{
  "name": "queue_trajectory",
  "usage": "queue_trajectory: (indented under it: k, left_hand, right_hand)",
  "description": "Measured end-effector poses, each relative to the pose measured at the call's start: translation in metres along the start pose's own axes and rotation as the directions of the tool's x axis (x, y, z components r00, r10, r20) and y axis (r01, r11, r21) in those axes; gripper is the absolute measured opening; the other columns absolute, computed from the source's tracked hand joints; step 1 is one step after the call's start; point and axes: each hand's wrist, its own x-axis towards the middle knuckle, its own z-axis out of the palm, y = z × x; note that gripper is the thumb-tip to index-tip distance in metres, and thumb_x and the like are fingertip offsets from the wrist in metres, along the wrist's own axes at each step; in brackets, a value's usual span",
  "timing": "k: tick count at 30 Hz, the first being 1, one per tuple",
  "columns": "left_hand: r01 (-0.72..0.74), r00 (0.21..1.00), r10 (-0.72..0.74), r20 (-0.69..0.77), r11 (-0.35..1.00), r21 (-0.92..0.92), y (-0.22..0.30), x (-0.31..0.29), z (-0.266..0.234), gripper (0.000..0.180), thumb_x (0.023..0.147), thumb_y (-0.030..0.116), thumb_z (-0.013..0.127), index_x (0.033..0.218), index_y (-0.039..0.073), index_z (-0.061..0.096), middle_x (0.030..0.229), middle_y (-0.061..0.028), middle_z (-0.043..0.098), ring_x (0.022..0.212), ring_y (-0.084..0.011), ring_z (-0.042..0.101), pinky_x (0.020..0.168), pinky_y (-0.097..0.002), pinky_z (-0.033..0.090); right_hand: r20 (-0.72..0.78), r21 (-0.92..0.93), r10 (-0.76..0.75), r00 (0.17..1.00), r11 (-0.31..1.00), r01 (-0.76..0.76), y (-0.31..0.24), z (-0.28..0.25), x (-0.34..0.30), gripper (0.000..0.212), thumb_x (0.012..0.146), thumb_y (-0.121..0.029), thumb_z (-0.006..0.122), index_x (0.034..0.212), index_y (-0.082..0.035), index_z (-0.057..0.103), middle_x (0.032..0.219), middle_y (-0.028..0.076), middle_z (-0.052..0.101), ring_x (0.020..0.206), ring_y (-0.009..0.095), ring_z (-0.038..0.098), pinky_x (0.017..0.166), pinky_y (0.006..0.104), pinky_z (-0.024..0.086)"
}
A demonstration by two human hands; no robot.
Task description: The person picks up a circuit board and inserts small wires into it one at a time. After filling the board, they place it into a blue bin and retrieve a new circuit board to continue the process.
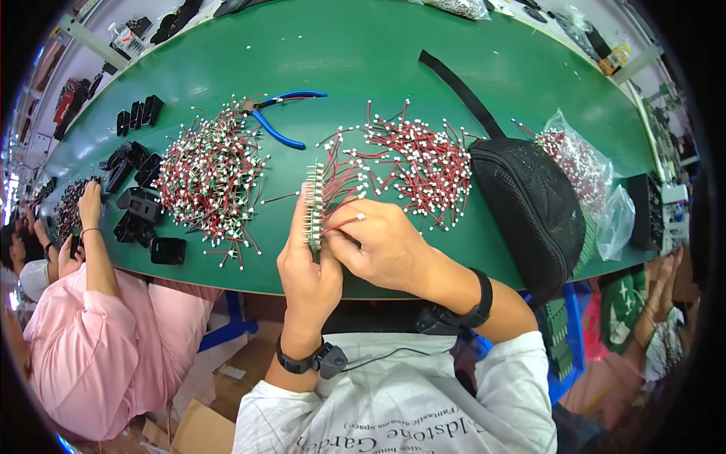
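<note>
My left hand (308,276) holds a narrow strip of small circuit boards (314,200) upright over the table's near edge, its fingers closed along the side. Red wires with white plug ends fan out from the strip's right side. Pressed close against its lower part is my right hand (389,246), pinching a short red wire (344,225) with a white connector on its end. Whether that wire's inner end touches a board is hidden by the fingers. A loose heap of red wire leads (427,170) with white connectors lies just beyond my right hand.
A pile of wired small boards (208,178) lies left, with blue-handled cutters (278,130) behind it. Black plastic cases (140,203) stand farther left, near a co-worker in pink (98,333). On the right are a black mesh bag (525,208) and a clear bag of leads (578,163).
</note>
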Motion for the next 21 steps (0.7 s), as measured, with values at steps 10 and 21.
queue_trajectory:
  k: [10,21]
  left_hand:
    - [-0.058,0.998,0.058,-0.018,0.998,-0.037,0.001,0.001,0.002,0.054,0.085,-0.011,0.051,0.138,-0.008,0.04,0.114,-0.0205,0.064,0.101,-0.0236,0.065,0.086,-0.0317,0.049]
    - [-0.069,0.996,0.065,-0.063,0.996,-0.064,-0.004,0.0,0.003,0.05,0.087,-0.009,0.054,0.135,-0.009,0.043,0.11,-0.0185,0.066,0.096,-0.0207,0.066,0.083,-0.0303,0.05]
  right_hand:
    - [-0.05,0.012,-0.002,0.999,1.0,0.003,-0.002,-0.002,0.003,0.011,0.074,0.001,0.069,0.084,-0.001,0.064,0.078,0.012,0.063,0.07,0.028,0.063,0.061,0.0355,0.052]
    - [-0.103,0.014,-0.038,0.994,0.999,0.04,-0.003,0.002,0.003,0.013,0.074,0.002,0.069,0.084,-0.001,0.062,0.077,0.012,0.062,0.068,0.029,0.061,0.06,0.0354,0.051]
